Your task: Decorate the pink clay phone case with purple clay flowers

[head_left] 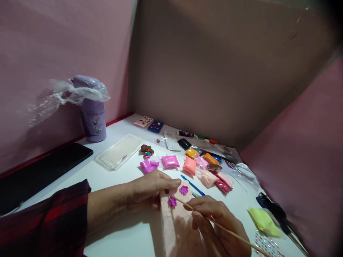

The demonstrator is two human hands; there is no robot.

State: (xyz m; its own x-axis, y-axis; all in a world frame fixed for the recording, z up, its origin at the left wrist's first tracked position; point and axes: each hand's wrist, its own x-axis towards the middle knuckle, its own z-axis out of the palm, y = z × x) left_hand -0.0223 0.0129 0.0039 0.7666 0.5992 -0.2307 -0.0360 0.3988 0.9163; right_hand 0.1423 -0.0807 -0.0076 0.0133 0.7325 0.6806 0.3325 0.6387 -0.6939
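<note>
My left hand (152, 185) grips the top left edge of a flat, pale pink clay-covered panel (182, 228), its thumb lying along the upper rim. Two magenta clay flowers (183, 190) sit on the panel near its top. Between the fingers and thumb of my right hand (219, 221) is a thin wooden skewer (227, 228). Its tip touches or nearly touches the lower left flower (173, 201). My right hand partly hides the panel's right side. A blue pen (194, 185) lies just behind the panel.
Several coloured clay packets (170, 162) lie beyond my hands. A clear plastic tray (120, 151), a purple tumbler (93, 119) and a long black object (53, 171) are at left. Scissors (284, 221), a yellow packet (264, 220) and a rhinestone sheet (265, 242) lie at right.
</note>
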